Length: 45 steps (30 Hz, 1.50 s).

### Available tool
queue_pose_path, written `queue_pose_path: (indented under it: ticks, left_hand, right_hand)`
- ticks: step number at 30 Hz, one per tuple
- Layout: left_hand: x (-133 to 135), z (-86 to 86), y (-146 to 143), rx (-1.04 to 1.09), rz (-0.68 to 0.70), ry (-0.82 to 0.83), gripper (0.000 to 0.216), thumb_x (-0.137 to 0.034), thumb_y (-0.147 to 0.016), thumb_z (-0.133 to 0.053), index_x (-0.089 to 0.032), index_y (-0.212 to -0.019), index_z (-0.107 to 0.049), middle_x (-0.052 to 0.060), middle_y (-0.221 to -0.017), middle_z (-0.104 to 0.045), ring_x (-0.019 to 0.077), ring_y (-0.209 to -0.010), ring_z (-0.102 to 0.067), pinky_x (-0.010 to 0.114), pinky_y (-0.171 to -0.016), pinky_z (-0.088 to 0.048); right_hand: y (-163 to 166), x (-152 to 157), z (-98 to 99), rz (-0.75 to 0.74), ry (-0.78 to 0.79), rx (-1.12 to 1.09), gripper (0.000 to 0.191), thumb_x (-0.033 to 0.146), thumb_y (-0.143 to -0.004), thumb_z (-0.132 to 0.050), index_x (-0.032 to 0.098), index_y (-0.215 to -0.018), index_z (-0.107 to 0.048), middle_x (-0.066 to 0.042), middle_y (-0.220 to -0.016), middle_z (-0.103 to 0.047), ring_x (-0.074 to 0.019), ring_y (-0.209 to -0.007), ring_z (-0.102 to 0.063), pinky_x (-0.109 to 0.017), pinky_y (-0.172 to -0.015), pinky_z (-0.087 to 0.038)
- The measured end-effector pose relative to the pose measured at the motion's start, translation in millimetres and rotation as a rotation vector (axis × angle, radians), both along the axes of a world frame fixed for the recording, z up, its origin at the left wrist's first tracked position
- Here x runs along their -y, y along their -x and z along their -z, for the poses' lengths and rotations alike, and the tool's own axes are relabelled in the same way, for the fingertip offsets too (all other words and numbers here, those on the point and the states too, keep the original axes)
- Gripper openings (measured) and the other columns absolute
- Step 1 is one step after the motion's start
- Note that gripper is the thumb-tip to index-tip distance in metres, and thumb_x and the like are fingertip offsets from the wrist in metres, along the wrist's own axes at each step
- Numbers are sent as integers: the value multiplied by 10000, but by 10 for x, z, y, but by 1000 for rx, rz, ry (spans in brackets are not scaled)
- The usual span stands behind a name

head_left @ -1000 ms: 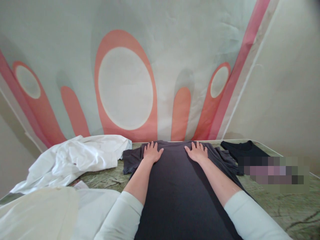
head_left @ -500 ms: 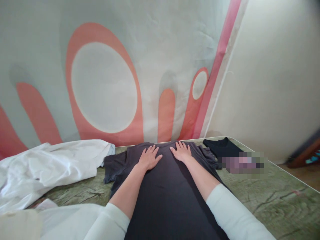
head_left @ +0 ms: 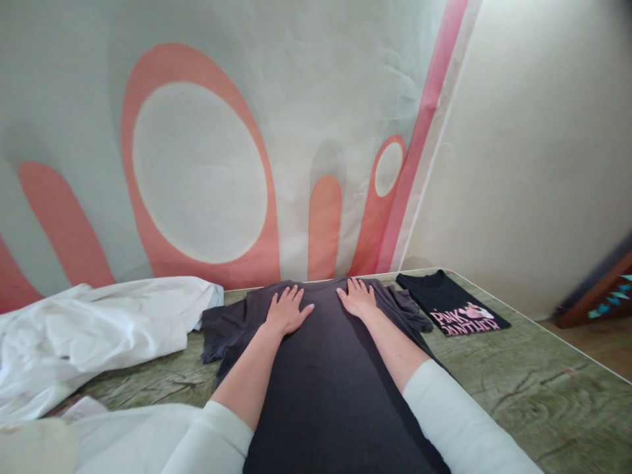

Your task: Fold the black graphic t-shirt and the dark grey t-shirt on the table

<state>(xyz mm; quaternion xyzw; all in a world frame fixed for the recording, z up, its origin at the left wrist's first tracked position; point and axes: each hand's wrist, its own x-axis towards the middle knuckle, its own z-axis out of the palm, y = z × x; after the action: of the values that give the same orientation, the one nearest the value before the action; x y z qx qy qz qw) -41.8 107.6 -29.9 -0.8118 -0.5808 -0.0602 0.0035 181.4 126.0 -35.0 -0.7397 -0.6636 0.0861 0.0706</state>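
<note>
The dark T-shirt [head_left: 336, 401] lies spread under my 2 hands, its long axis running from the near edge of my view, close to my body, away to the far edge of the table [head_left: 538, 382]. My left hand [head_left: 286, 312] rests flat on the far left of its chest, fingers spread and gripping nothing; my right hand [head_left: 358, 299] rests the same way on the far right, palm down, with no cloth pinched. Both touch the shirt near its far shoulders, so most of its length stretches back toward me between my forearms. My left hand sits slightly nearer to me and is the closer to the left sleeve [head_left: 224, 329], which sticks out flat; the right sleeve [head_left: 412, 309] looks rumpled. Beyond that, to the far right, lies a black folded shirt [head_left: 419, 289] with pink lettering. To the left is a crumpled white garment [head_left: 113, 322], and nearer to me, pale cloth [head_left: 133, 431]. Behind the far edge rises a wall covering [head_left: 296, 99] printed with coral shapes.
</note>
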Motion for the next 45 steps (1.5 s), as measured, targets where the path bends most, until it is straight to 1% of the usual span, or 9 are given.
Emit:
queue_pose_path:
  ticks: [7,11,22,28,33,36,40,42,45]
  left_hand:
    - [38,5,-88,5,86,6,680,-604,-860,-133,-188,-1383,-255,50,-1455,-191,227,-1332,-150,447,-1058,-110]
    - [31,28,-65,19,60,31,724,-643,-836,-125,-187,-1383,-257,48,-1457,-184,239,-1333,-147,448,-1057,-133]
    - [-74,70,249,42,-215,45,737,-639,-824,-137,-177,-1389,-241,78,-1463,-163,276,-1333,-129,470,-1055,-123]
    - [-79,83,295,77,-324,78,797,-706,-775,-175,-204,-1388,-255,69,-1470,-139,374,-1317,-88,524,-1042,-88]
    - [-80,-30,308,121,-361,94,775,-680,-748,-355,-193,-1351,-340,107,-1447,-211,429,-1287,-144,556,-1012,-146]
    - [-106,-219,508,130,-327,89,633,-513,-766,-492,-198,-1308,-400,105,-1386,-350,330,-1255,-306,420,-996,-283]
    - [-65,-415,992,103,-395,100,351,-227,-816,-461,-179,-1152,-549,107,-1159,-578,209,-1058,-538,275,-870,-399]
    - [8,-438,1207,72,-448,117,275,-208,-803,-483,-183,-1048,-605,103,-1068,-624,206,-989,-577,262,-818,-421]
    - [138,-414,1392,19,-537,94,289,-328,-804,-515,-176,-1037,-592,126,-1098,-601,242,-1020,-556,304,-817,-422]
  right_hand:
    - [76,28,-10,-287,-42,41,658,574,-867,-84,212,-1413,-151,7,-1485,-68,-180,-1344,-40,-398,-1067,-32]
    - [55,-9,56,-256,-17,43,711,621,-842,-79,204,-1412,-161,2,-1483,-77,-197,-1342,-72,-418,-1066,-55]
    - [27,-46,142,-255,-40,78,731,637,-833,-54,205,-1410,-173,4,-1481,-90,-200,-1340,-95,-419,-1069,-75]
    - [21,-53,150,-252,-42,76,734,640,-831,-60,203,-1410,-174,10,-1480,-86,-197,-1339,-104,-419,-1069,-80]
    - [20,-48,148,-250,-32,79,722,633,-835,-69,209,-1410,-174,10,-1480,-90,-196,-1341,-96,-416,-1070,-77]
    - [18,-45,155,-256,-47,80,735,647,-827,-66,212,-1406,-191,10,-1479,-99,-199,-1340,-101,-420,-1070,-77]
    - [17,-56,176,-255,-51,77,740,647,-826,-67,205,-1406,-194,0,-1479,-101,-210,-1339,-109,-435,-1067,-85]
    - [13,-68,189,-256,-50,72,742,645,-825,-67,202,-1406,-194,-4,-1479,-103,-216,-1339,-111,-448,-1064,-91]
    - [1,-78,203,-262,-55,64,750,649,-821,-61,198,-1405,-197,0,-1478,-103,-220,-1338,-112,-460,-1062,-102]
